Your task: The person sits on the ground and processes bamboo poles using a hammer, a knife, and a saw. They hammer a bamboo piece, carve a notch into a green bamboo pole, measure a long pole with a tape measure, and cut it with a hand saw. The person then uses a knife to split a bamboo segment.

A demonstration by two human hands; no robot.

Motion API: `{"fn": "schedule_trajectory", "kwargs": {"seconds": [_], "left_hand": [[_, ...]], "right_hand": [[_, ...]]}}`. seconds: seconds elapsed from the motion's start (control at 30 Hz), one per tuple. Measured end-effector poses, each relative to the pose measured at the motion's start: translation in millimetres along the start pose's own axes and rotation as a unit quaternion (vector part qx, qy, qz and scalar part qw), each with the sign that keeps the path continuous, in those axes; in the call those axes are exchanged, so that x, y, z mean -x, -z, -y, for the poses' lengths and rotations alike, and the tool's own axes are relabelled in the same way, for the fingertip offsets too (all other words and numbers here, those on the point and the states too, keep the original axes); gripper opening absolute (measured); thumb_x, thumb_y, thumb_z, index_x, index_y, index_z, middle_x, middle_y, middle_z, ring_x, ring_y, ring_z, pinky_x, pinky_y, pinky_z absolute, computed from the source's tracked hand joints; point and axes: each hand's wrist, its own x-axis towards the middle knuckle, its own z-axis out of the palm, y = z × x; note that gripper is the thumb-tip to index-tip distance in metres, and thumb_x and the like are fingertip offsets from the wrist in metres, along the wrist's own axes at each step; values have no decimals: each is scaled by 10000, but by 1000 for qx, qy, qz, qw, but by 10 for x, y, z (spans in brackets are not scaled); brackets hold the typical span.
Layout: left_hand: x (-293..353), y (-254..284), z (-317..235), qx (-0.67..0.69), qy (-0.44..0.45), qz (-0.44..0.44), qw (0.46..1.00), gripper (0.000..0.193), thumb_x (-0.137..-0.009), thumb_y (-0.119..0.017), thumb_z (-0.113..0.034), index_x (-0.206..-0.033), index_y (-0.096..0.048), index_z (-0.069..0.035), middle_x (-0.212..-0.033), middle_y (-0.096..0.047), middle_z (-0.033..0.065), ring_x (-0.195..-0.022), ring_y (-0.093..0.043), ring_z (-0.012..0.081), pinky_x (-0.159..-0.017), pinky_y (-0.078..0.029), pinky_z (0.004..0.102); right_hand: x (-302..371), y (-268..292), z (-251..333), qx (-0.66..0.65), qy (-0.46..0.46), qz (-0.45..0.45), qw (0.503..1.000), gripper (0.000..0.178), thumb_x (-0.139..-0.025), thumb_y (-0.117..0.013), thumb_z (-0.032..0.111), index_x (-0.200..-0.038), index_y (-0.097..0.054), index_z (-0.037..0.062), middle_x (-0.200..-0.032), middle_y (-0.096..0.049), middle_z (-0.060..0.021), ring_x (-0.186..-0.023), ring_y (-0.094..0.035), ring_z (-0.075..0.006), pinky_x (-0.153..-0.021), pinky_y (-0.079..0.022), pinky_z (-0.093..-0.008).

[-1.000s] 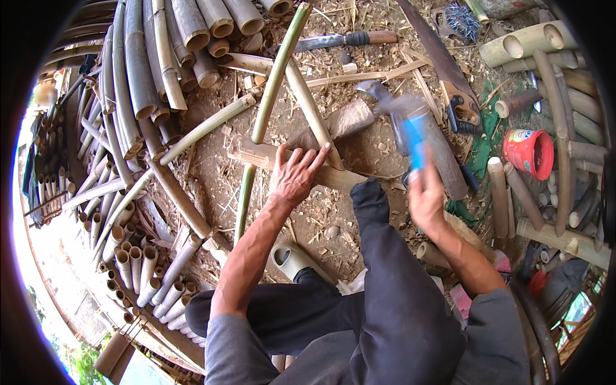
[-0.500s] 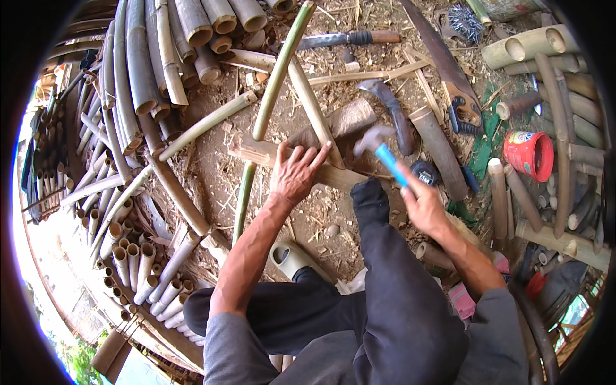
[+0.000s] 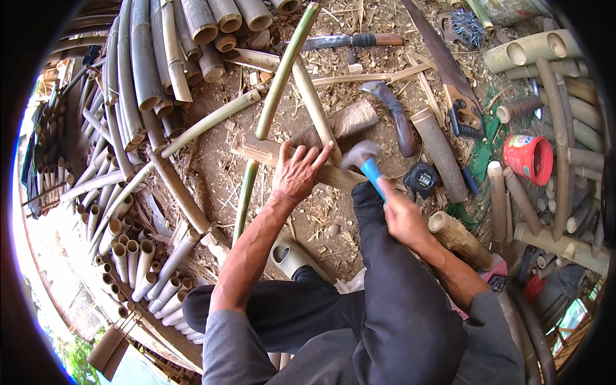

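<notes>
My left hand [image 3: 297, 173] grips a pale wooden bar [image 3: 251, 146] from above, its fingers bent over the wood. A green bamboo pole [image 3: 280, 80] passes through the bar near its left end. Beside my left fingertips, a lighter bamboo stick [image 3: 310, 99] meets the bar. My right hand [image 3: 405, 221] is closed round the blue handle of a hammer [image 3: 371, 171]. The slightly blurred hammer head is just right of the stick's end, close to the bar; I cannot tell whether it touches. My black-socked foot [image 3: 367, 197] is at the bar's right end.
Beyond lie a knife [image 3: 343, 40], a curved blade [image 3: 391, 115], a handsaw [image 3: 462, 106] and a wood block [image 3: 353, 119]. A tape measure [image 3: 421, 178] and red bucket [image 3: 528, 157] are to the right. Stacked bamboo poles [image 3: 144, 58] line the left; chips litter the ground.
My right hand and the hammer have swung left and slightly down, bringing the head close to the stick's end. My left hand keeps its place on the bar.
</notes>
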Motion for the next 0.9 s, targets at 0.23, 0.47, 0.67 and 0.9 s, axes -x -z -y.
{"fn": "schedule_trajectory", "kwargs": {"seconds": [0.23, 0.47, 0.67, 0.9], "left_hand": [[54, -64, -2, -22, 0, -41, 999, 892, -734, -750, -195, -1522, -332, -234, -1125, -552, 9, -1098, -511, 215, -1091, -257, 539], [109, -400, -137, -131, -46, -132, 981, 753, -834, -612, -158, -1521, -322, -262, -1247, -482, 91, -1225, -453, 288, -1100, -257, 656], [211, -437, -141, -150, -28, -135, 979, 681, -856, -601, -146, -1487, -359, -231, -1217, -484, 70, -1205, -457, 284, -1091, -257, 710], [539, 793, -128, 281, 107, -223, 928, 666, -745, -802, -171, -1338, -507, -106, -1191, -610, 131, -1094, -611, 289, -957, -501, 443]], "right_hand": [[246, 340, -68, -97, -57, -201, 973, 520, -951, -508, 15, -1460, -404, 11, -1408, -523, -221, -1294, -529, -291, -1049, -409, -337], [1495, 615, -1078, -153, -120, -310, 931, 577, -915, -485, -37, -1470, -325, -40, -1462, -415, -212, -1330, -448, -307, -1101, -351, -391], [2580, 282, -1856, -31, -241, -264, 933, 552, -902, -539, 24, -1429, -385, -36, -1385, -464, -215, -1270, -486, -319, -1043, -391, -392], [2962, 104, -2498, 11, -271, -239, 932, 530, -887, -603, 94, -1381, -454, -30, -1295, -520, -219, -1199, -531, -333, -974, -438, -393]]}}
